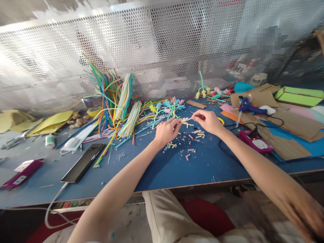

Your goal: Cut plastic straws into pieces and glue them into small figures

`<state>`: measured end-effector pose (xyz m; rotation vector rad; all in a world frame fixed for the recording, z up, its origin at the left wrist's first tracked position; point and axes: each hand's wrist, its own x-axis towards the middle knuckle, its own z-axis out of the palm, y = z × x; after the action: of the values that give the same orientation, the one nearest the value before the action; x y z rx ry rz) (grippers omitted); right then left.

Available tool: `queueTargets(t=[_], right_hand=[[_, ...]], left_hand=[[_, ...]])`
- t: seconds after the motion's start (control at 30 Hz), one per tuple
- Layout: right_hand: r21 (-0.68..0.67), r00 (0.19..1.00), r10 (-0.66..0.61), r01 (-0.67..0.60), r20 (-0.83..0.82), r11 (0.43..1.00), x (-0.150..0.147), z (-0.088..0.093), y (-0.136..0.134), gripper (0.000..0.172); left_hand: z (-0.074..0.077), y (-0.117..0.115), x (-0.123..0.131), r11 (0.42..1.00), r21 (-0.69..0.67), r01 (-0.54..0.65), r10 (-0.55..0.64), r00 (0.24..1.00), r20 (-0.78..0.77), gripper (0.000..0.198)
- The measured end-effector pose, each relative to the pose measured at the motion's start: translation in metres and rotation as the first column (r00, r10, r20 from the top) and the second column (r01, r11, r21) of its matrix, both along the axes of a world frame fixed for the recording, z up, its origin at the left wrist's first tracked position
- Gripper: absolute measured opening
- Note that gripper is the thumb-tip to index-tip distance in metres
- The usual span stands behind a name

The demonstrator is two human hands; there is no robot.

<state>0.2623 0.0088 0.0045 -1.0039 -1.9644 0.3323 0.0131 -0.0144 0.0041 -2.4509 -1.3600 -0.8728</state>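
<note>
Both hands meet over the blue table, fingertips a short gap apart. My left hand (167,131) is closed, thumb and fingers pinched on a pale cream pipe cleaner (185,119). The pipe cleaner's other end reaches my right hand (207,121), whose thumb and forefinger pinch it. Just below them lie short cut cream pipe cleaner pieces (199,133), with pink and yellow bits around. Behind the left hand are blue, pink and yellow pipe cleaner flowers (170,107). A teal stem with yellow blossoms (202,90) stands farther back.
Bundled pipe cleaners (124,98) rise at left centre. A phone (83,163) with a cable and a face mask (78,137) lie left. A blue glue gun (250,107), magenta power strip (255,141) and cardboard (296,125) occupy the right. A perforated metal screen (162,44) borders the back.
</note>
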Motion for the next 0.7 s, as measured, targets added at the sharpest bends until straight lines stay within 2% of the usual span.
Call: queueTargets(t=[0.23, 0.4, 0.5, 0.6, 0.7], right_hand=[[-0.023, 0.998, 0.043, -0.043, 0.038, 0.999, 0.002, 0.006, -0.004, 0.028], [-0.111, 0.965, -0.005, 0.036, 0.262, 0.993, 0.016, 0.019, -0.005, 0.027], [-0.109, 0.937, -0.09, 0.133, 0.337, 0.985, 0.028, 0.031, -0.006, 0.03], [-0.023, 0.903, -0.233, 0.258, 0.362, 0.966, 0.037, 0.042, -0.012, 0.027], [0.061, 0.814, -0.436, 0.449, 0.383, 0.891, 0.05, 0.053, -0.02, 0.027]], left_hand=[[-0.001, 0.001, -0.001, 0.998, -0.058, -0.022, 0.021, 1.0, -0.024, 0.035], [-0.004, 0.002, -0.001, 0.999, -0.052, 0.006, -0.007, 1.0, -0.014, 0.035], [-0.005, 0.002, -0.001, 0.998, -0.053, 0.036, -0.036, 0.999, 0.007, 0.034], [-0.005, 0.002, 0.0, 0.997, -0.05, 0.06, -0.059, 0.998, 0.014, 0.032], [-0.006, 0.003, 0.0, 0.996, -0.039, 0.076, -0.076, 0.997, 0.015, 0.031]])
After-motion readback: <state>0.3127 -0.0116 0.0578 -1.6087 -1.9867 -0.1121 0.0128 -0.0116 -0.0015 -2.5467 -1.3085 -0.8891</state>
